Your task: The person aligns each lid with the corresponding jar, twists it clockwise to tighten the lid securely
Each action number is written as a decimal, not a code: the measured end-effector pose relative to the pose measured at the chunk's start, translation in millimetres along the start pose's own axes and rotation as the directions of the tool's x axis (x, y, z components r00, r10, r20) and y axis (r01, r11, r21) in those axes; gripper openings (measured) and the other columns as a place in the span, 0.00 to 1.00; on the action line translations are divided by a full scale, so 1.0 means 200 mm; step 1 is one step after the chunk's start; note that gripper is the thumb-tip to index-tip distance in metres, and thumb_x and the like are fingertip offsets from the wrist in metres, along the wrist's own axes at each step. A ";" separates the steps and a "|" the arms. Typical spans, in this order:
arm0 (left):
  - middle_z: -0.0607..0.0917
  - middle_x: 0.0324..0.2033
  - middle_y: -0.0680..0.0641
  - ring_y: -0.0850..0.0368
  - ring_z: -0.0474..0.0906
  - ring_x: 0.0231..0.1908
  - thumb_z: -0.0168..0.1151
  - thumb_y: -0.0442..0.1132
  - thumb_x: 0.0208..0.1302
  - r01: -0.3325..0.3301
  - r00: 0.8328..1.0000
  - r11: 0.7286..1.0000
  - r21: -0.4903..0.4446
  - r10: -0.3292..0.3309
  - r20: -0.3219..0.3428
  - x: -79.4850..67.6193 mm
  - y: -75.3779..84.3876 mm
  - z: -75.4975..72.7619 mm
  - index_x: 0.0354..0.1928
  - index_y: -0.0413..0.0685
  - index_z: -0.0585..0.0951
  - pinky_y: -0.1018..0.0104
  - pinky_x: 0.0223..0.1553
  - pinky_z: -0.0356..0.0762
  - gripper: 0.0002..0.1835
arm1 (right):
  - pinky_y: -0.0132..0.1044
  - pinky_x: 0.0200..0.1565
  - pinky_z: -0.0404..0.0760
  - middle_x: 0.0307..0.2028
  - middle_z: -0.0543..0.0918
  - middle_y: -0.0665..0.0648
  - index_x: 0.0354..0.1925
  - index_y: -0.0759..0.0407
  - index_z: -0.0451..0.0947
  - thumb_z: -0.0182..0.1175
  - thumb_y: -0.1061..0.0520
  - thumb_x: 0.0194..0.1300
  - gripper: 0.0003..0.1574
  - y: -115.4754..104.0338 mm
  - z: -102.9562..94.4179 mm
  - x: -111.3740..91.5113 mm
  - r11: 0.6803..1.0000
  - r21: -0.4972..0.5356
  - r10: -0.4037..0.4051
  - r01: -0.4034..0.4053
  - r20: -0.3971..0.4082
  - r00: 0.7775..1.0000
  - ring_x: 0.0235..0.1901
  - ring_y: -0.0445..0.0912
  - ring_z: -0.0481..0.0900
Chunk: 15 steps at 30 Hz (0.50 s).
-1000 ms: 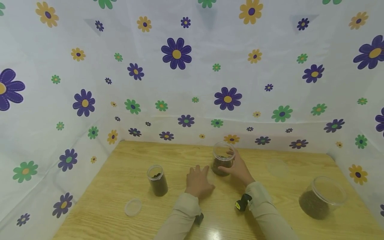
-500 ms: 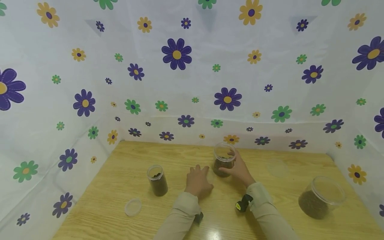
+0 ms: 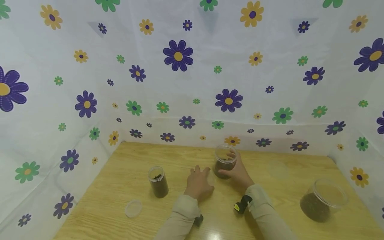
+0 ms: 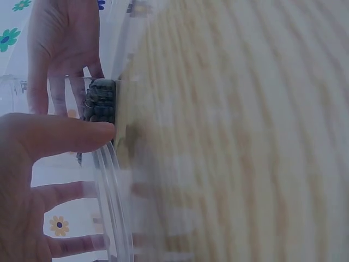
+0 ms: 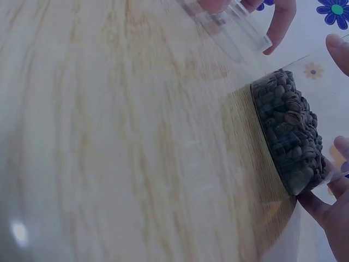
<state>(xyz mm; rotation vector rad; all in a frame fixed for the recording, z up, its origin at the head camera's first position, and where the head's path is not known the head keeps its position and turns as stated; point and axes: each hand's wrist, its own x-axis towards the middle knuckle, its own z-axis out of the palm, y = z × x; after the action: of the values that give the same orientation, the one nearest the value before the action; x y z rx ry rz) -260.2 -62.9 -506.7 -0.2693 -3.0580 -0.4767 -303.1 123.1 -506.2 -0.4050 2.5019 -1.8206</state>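
Note:
Near the back of the table, my right hand [image 3: 239, 170] grips a clear jar [image 3: 220, 166] from its right side. Dark bean-like pieces [image 5: 286, 120] fill the lower part of this upright, uncapped jar. Just left of it, my left hand [image 3: 198, 184] holds a clear round lid [image 5: 240, 33] by its rim, low over the table. Whether the lid touches the tabletop, I cannot tell. In the left wrist view, the thumb [image 4: 71, 134] lies across the lid's edge and the other fingers spread along it.
A narrow uncapped jar [image 3: 159, 185] with dark contents stands to the left, with a small lid [image 3: 133, 208] in front. At right is a wide uncapped jar [image 3: 316, 205]; a flat clear lid [image 3: 278, 169] lies behind it. Flowered sheeting [image 3: 195, 83] encloses the wooden table [image 3: 99, 206].

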 end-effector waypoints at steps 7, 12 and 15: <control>0.73 0.47 0.38 0.43 0.70 0.44 0.71 0.55 0.43 0.014 1.000 1.000 -0.009 -0.013 0.004 0.00 0.01 0.00 0.59 0.54 0.72 0.54 0.32 0.77 0.37 | 0.58 0.67 0.59 0.64 0.63 0.67 0.70 0.52 0.42 0.75 0.56 0.45 0.66 0.05 0.00 0.02 1.000 -0.024 -0.011 0.011 -0.017 1.000 0.66 0.62 0.60; 0.73 0.50 0.37 0.40 0.71 0.47 0.71 0.56 0.44 0.022 1.000 1.000 -0.013 -0.022 0.006 -0.01 0.01 -0.01 0.60 0.54 0.72 0.53 0.34 0.79 0.38 | 0.58 0.66 0.60 0.64 0.64 0.67 0.70 0.51 0.43 0.75 0.56 0.44 0.66 0.05 0.00 0.01 1.000 -0.021 0.002 -0.002 -0.024 1.000 0.65 0.62 0.62; 0.73 0.49 0.36 0.40 0.71 0.47 0.71 0.56 0.43 0.020 1.000 1.000 -0.014 -0.020 0.002 -0.03 0.00 -0.02 0.60 0.53 0.72 0.53 0.34 0.79 0.39 | 0.58 0.66 0.60 0.64 0.64 0.66 0.70 0.51 0.43 0.76 0.56 0.44 0.66 0.04 0.00 0.00 1.000 -0.014 0.002 -0.002 -0.030 1.000 0.65 0.62 0.62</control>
<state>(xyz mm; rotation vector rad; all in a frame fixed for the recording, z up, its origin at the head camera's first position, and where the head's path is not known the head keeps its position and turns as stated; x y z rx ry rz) -254.5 -64.1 -503.4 -0.2397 -3.0635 -0.4990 -305.5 126.3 -514.3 -0.3785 2.5349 -1.8231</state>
